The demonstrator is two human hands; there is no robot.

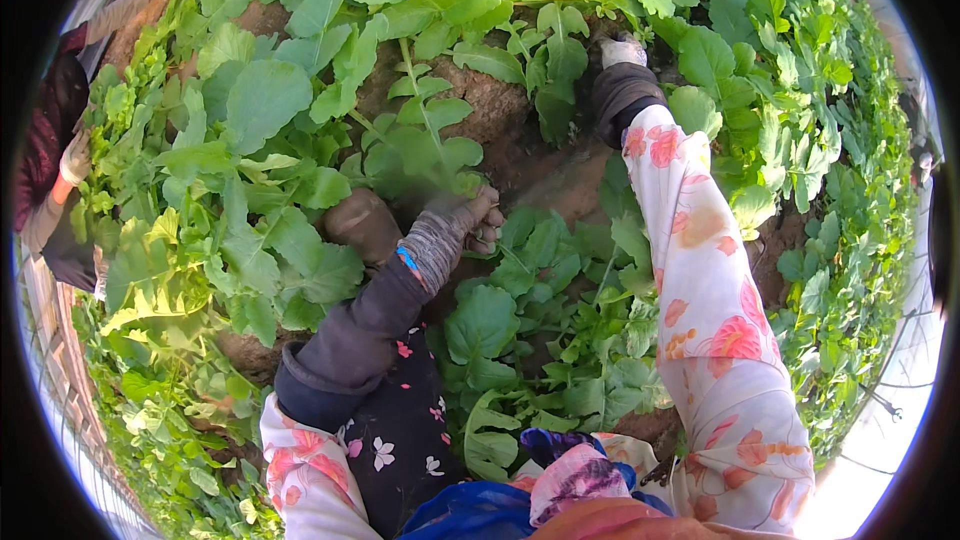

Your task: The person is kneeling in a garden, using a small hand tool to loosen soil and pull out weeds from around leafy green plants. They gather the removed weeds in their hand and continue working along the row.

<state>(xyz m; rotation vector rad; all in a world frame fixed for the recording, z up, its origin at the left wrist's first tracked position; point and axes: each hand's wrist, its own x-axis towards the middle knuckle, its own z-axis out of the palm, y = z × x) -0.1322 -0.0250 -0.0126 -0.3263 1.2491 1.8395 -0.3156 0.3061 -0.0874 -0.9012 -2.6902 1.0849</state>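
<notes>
My left hand (pixel 481 223), in a dirty grey glove, is low over the soil with its fingers curled. A blurred green leaf (pixel 424 154) hangs right beside it; whether the fingers grip a stem is hidden. Farther forward, my right hand (pixel 622 54) in a pale soiled glove reaches in among leafy plants. Its fingertips are lost under the foliage, so its grip does not show. Lobed leaves (pixel 556 64) stand just left of it. Between the hands lies bare brown soil (pixel 551 169), and broad-leaved plants (pixel 480 326) grow below my left hand.
A brown shoe (pixel 364 223) and my black floral trouser leg (pixel 401 420) are beside my left forearm. Dense leafy rows spread on both sides. At the far left, another person's gloved hand (pixel 76 159) is near the plants. Pale sheeting (pixel 892 405) edges the right side.
</notes>
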